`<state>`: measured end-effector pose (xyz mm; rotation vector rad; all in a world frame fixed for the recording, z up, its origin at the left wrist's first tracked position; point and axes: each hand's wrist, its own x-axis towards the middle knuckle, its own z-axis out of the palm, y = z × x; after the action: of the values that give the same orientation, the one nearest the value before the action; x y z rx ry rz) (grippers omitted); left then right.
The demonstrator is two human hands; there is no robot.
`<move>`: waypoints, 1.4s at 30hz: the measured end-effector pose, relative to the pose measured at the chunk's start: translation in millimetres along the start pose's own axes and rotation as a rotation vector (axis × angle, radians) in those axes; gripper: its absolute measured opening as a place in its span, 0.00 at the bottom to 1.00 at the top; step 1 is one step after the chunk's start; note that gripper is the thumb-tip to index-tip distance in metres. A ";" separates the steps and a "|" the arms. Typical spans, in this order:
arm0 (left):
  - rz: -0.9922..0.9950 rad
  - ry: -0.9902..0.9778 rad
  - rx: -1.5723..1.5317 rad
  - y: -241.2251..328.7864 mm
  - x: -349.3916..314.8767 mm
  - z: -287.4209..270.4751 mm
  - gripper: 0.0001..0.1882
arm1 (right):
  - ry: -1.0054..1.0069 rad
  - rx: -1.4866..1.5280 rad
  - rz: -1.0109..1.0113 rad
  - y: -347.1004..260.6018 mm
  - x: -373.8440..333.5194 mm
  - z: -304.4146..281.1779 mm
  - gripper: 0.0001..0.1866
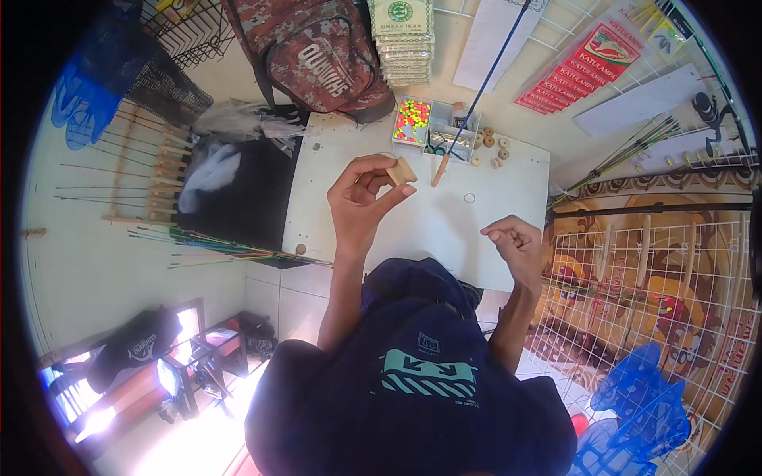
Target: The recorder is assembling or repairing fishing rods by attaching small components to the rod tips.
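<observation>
My left hand (365, 193) is raised over the white table and pinches a small tan wooden spool (403, 172) between thumb and fingertips. A thin line seems to curl above the spool. To the right, my right hand (517, 238) is held over the table's near right part, thumb and index finger pressed together. Whether a fine line is between those fingers I cannot make out. On the tabletop between my hands and a little farther off lies a small dark ring (469, 197). Beyond the spool, a thin blue rod with a wooden handle (440, 170) leans across a box.
A clear compartment box (432, 151) holds pink and yellow beads and small tools. Several round wooden pieces (488, 143) sit beside it. A camouflage backpack (325, 63) stands at the table's far left edge (317, 135). Thin rods (230, 246) stick out at left; wire grids (635, 293) line the right.
</observation>
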<state>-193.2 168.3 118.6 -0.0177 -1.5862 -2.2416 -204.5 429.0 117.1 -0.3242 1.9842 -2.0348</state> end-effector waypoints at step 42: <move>0.238 -0.297 0.241 7.8 5.5 -0.7 0.22 | -0.268 -0.251 -0.216 -32.7 43.3 69.1 0.21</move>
<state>-195.6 163.8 126.7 -0.4670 -1.8858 -1.9207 -222.2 349.7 150.4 -0.8511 2.1064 -1.7430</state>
